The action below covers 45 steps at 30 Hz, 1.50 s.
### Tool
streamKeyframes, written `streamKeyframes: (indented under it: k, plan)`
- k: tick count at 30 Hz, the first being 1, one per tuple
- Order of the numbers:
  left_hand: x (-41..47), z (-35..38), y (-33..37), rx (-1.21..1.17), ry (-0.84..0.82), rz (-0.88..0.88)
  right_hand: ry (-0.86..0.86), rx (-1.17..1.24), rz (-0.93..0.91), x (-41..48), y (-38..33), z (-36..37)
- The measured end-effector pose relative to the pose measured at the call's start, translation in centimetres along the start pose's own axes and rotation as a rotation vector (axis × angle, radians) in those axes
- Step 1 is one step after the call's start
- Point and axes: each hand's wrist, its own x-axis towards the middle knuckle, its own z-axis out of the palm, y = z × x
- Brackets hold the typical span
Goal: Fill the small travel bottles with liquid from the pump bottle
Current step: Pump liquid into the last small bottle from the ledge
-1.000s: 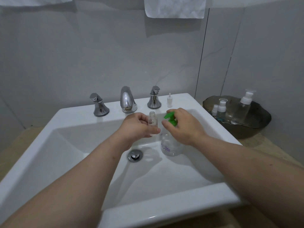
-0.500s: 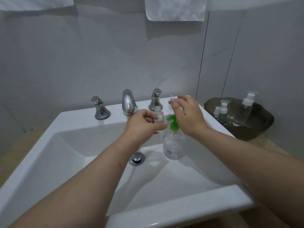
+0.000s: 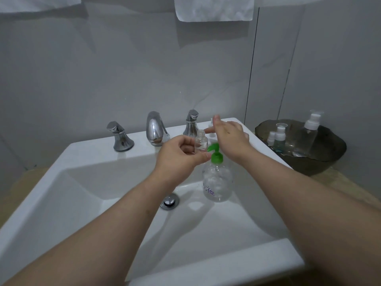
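1. My left hand (image 3: pixel 179 157) pinches the uncapped travel bottle (image 3: pixel 201 141) between thumb and fingertips, above the sink (image 3: pixel 92 147).
2. My right hand (image 3: pixel 228 135) hovers over the rim, fingers straight, holding nothing.
3. The travel bottle looks light, thin and slick, so I'd grip its body. The pump bottle (image 3: pixel 218 180), standing in the basin, seems heavier.
4. I count one pump bottle, one travel bottle in hand and three capped bottles on the tray (image 3: pixel 329 153).

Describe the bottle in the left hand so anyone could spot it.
At the white sink, the left hand holds a tiny clear bottle beside the green pump bottle. Unlike the bottles on the dark tray, it has no cap.
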Motion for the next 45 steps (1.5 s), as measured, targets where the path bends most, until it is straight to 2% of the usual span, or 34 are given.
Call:
streamKeyframes:
  k: [3, 5, 10, 13, 18, 23, 26, 33, 45]
  plan:
    - [0.1, 0.4, 0.0, -0.007, 0.014, 0.011, -0.06, -0.065, -0.019, -0.1, 0.5, 0.5]
    - [0.1, 0.5, 0.0, -0.004, 0.025, 0.019, -0.026, -0.039, -0.026, 0.2, 0.9, 0.6]
    - [0.1, 0.6, -0.1, -0.017, 0.043, 0.022, 0.252, -0.113, -0.169, 0.5, 1.0, -0.1]
    - [0.1, 0.5, -0.2, -0.029, 0.051, 0.024, 0.337, 0.008, -0.264, 0.0, 0.7, -0.7]
    - [0.1, 0.5, 0.0, -0.032, 0.064, 0.026, 0.366, 0.138, -0.275, -0.6, -0.8, -1.9]
    - [0.1, 0.6, -0.2, -0.01, 0.088, 0.026, 0.495, 0.296, -0.319, -0.7, -2.6, -2.1]
    - [0.2, 0.7, -0.4, -0.01, 0.115, 0.018, 0.434, 0.471, -0.33, -0.8, -3.2, -2.6]
    - [0.1, 0.7, -0.2, -0.024, 0.124, 0.017, 0.216, 0.618, -0.296, -1.8, -4.1, -3.3]
    - [0.0, 0.6, -0.1, -0.019, 0.094, 0.049, 0.064, 0.547, -0.364, -2.4, -4.3, -3.4]
